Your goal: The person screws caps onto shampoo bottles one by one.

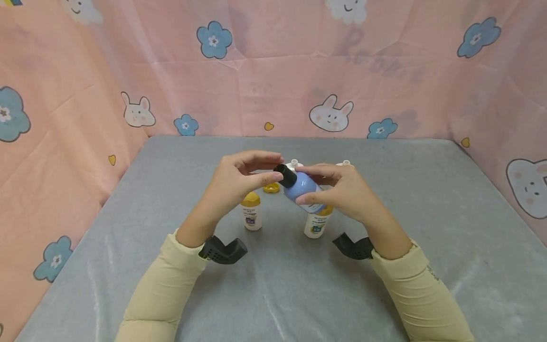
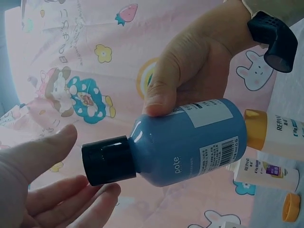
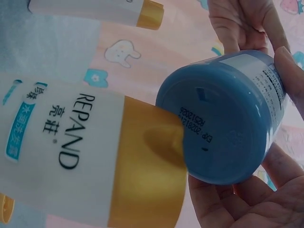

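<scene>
Both hands point(image 1: 243, 173) point(image 1: 342, 190) aloft, close together

Shiny plastic, soft cloth

The blue bottle point(image 2: 183, 142) looks like smooth, glossy plastic, with a bright highlight on its shoulder. Its labels point(image 2: 219, 156) are smooth; whether paper or film, I cannot tell. The black cap point(image 2: 109, 160) is smooth, shiny plastic. The white bottle point(image 3: 57, 152) looks like smooth plastic with a satin finish, and its gold cap point(image 3: 149, 164) is plastic with a metallic sheen. The worktop point(image 1: 273, 294) has a grey cloth surface, velvety and streaked with light. The pink backdrop point(image 1: 273, 80) looks like thin printed cloth, creased and faintly shiny. The sleeves point(image 1: 160, 292) are matt fabric; the wrist mounts point(image 1: 226, 252) look like matt black plastic.
</scene>
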Demonstrator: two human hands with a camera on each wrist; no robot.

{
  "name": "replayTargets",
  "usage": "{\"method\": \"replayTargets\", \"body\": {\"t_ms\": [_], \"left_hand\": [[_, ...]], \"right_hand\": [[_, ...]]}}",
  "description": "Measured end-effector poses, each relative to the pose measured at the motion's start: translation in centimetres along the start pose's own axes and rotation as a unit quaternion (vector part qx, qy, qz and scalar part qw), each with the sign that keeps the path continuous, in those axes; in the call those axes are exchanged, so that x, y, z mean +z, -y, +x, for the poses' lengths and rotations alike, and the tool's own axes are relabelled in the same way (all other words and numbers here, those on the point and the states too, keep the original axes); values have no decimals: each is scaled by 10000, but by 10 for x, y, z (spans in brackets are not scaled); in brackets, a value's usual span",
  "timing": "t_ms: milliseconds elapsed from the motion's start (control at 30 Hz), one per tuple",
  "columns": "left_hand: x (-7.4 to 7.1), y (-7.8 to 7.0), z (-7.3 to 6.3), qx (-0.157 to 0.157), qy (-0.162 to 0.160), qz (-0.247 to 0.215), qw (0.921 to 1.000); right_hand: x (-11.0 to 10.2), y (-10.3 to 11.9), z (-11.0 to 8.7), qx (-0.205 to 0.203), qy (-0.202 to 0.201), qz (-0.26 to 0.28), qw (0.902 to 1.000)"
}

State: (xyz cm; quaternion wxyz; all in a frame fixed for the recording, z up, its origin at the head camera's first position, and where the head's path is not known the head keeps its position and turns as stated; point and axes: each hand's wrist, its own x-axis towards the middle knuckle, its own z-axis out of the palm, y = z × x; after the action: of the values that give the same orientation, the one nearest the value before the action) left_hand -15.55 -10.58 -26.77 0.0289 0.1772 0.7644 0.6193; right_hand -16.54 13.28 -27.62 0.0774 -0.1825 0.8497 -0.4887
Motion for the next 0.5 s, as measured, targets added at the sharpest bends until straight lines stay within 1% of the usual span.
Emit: {"method": "replayTargets", "body": {"t_ms": [67, 167, 300, 500], "left_hand": [[0, 0, 0, -108, -171, 140, 9997], [0, 1, 1, -286, -231, 251, 9990], [0, 2, 2, -389, -208, 354, 9984], [-1, -1, 1, -373, -23, 293, 9989]], "right_hand": [[0, 0, 0, -9, 2, -37, 10000], [1, 0, 0, -23, -7, -72, 10000], [1, 0, 1, -22, -18, -102, 9999], [1, -1, 0, 33, -40, -41, 10000]]}}
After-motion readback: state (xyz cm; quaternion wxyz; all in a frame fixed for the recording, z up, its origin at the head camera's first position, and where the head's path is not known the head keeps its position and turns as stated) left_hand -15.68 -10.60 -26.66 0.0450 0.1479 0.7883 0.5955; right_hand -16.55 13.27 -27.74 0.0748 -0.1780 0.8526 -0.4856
